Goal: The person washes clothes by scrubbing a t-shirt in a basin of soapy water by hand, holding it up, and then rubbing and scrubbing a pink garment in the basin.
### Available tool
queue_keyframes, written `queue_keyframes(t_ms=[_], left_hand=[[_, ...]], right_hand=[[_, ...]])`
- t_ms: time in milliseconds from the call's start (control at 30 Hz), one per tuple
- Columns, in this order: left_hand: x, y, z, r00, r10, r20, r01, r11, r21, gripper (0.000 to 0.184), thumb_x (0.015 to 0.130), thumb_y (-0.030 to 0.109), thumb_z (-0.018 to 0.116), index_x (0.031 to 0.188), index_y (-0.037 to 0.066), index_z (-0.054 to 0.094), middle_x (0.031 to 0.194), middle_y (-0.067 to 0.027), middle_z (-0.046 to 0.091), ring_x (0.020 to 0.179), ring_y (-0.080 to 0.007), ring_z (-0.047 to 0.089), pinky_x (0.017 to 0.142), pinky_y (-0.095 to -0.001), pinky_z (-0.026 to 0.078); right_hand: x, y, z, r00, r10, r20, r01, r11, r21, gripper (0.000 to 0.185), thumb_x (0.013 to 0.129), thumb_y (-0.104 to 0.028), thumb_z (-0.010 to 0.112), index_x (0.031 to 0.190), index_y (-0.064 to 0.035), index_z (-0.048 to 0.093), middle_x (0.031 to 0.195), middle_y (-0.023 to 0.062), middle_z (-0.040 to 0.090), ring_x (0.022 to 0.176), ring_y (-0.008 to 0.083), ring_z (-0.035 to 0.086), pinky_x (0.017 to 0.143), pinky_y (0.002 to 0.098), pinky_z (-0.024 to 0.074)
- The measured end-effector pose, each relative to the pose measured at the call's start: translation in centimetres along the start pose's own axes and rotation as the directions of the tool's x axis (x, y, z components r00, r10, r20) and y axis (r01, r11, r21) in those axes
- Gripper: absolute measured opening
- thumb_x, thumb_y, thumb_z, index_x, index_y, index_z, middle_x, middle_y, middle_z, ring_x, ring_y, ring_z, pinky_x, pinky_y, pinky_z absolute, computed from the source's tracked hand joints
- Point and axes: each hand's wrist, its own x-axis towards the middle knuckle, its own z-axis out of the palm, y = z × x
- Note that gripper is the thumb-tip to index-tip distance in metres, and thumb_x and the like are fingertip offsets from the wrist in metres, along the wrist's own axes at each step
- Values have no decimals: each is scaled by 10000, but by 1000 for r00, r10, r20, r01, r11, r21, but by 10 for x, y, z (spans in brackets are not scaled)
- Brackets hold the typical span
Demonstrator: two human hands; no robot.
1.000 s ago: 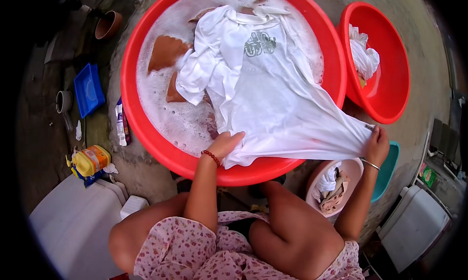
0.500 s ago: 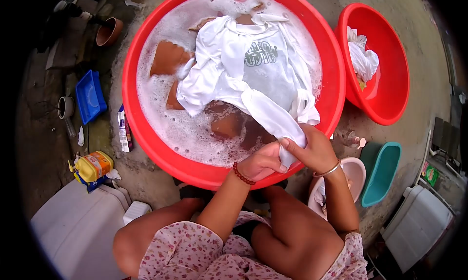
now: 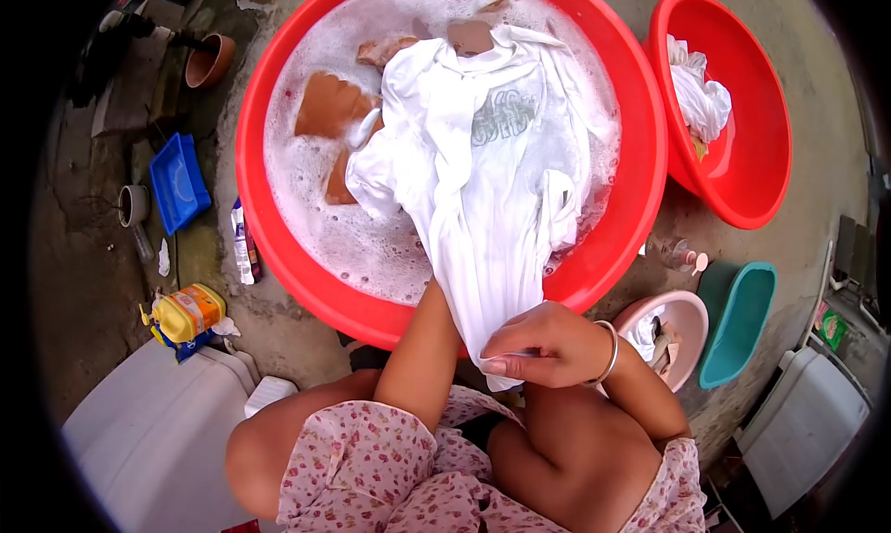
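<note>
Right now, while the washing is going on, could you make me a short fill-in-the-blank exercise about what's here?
1. The one hand seen gripping the white shirt is the person's ____ one.
2. The large tub of foamy water is coloured ____.
3. The small tub right beside the teal tub is coloured ____.
4. The tray at the picture's left is coloured ____.

Missing words: right; red; pink; blue.

The scene is viewed by a single camera worn on the person's head, pointed forward and steeply down. The lap (image 3: 362,459) is caught close by at the bottom, and the big red tub (image 3: 252,162) is looked into from above, its far rim cut off. Wide ground (image 3: 807,153) is taken in, with darkened corners.
</note>
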Motion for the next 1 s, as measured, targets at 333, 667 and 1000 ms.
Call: queue_keyframes(t_ms=[333, 667, 1000], left_hand=[[-45, 91, 47, 980, 125, 152, -77, 954, -290, 475, 919, 295, 411, 1198, -87, 453, 1123, -203, 564, 986, -274, 584, 861, -354, 482], [-80, 139, 56, 933, 304, 193, -243, 927, -285, 502, 922, 325, 403, 1212, -84, 442, 1131, -209, 558, 989, -276, 582, 864, -357, 480], [-72, 128, 22, 934, 335, 122, -297, 921, -254, 530, 926, 355, 395, 1225, -80, 430, 1140, -214, 553, 993, -277, 580, 868, -361, 478]], right_hand=[[-4, 141, -46, 483, 238, -843, -111, 971, 211, 438, 846, -170, 626, 1204, 27, 470, 957, 79, 616, 838, 123, 583, 723, 244, 477], [39, 127, -69, 806, 291, -515, 75, 813, 577, 215, 801, -79, 637, 980, 40, 639, 890, 45, 653, 790, 88, 594, 706, 208, 454], [7, 143, -116, 542, 158, -826, -18, 984, 177, 191, 870, -190, 585, 890, -6, 626, 713, -16, 574, 638, 58, 503, 581, 202, 389]])
